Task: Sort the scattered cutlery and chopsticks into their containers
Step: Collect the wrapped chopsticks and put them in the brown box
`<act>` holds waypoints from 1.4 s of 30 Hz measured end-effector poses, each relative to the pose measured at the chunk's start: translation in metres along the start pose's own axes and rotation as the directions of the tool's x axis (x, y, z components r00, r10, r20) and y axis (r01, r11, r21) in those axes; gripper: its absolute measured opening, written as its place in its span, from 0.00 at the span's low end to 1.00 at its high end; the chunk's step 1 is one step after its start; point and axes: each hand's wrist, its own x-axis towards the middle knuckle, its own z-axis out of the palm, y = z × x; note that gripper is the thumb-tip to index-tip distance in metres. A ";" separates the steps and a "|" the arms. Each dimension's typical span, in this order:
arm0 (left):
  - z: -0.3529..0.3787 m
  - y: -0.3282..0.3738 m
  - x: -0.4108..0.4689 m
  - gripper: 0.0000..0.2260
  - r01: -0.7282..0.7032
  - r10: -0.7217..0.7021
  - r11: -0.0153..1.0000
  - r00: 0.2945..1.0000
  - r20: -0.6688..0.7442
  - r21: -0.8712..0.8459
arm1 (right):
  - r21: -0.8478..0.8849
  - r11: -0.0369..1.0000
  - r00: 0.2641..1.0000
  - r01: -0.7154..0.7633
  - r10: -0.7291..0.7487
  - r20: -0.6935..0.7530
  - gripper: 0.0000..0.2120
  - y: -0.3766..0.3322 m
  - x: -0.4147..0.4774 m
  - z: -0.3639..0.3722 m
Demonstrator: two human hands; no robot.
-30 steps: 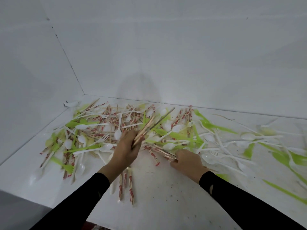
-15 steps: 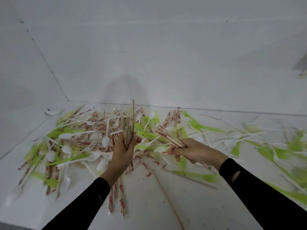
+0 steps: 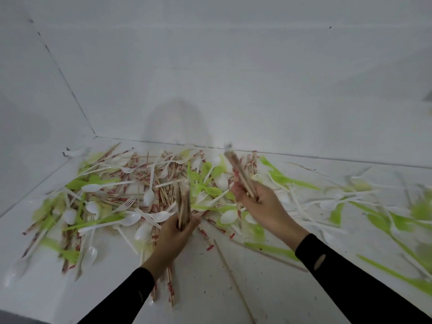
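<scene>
A wide heap of white plastic spoons and forks (image 3: pixel 131 220), green plastic cutlery (image 3: pixel 205 176) and red-printed wrapped chopsticks (image 3: pixel 163 190) covers the white surface. My left hand (image 3: pixel 175 237) grips an upright bundle of bare wooden chopsticks (image 3: pixel 183 206) just above the heap's front edge. My right hand (image 3: pixel 264 206) holds a second bundle of chopsticks (image 3: pixel 240 171), some in wrappers, tilted up and to the left over the heap. No container shows in the head view.
White walls meet in a corner (image 3: pixel 95 136) behind the heap at the left. Loose single chopsticks (image 3: pixel 233 281) lie on the bare, speckled surface in front of me. More green and white cutlery (image 3: pixel 385 218) trails off to the right.
My right hand picked chopsticks out of the heap and raised them, tilting the bundle upward. My left hand turned its bundle upright and keeps holding it.
</scene>
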 end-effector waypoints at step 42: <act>0.012 -0.011 0.067 0.14 -0.853 0.365 0.355 0.504 0.783 0.383 | -0.630 0.716 0.898 -0.301 0.436 0.067 0.18 0.062 -0.087 0.045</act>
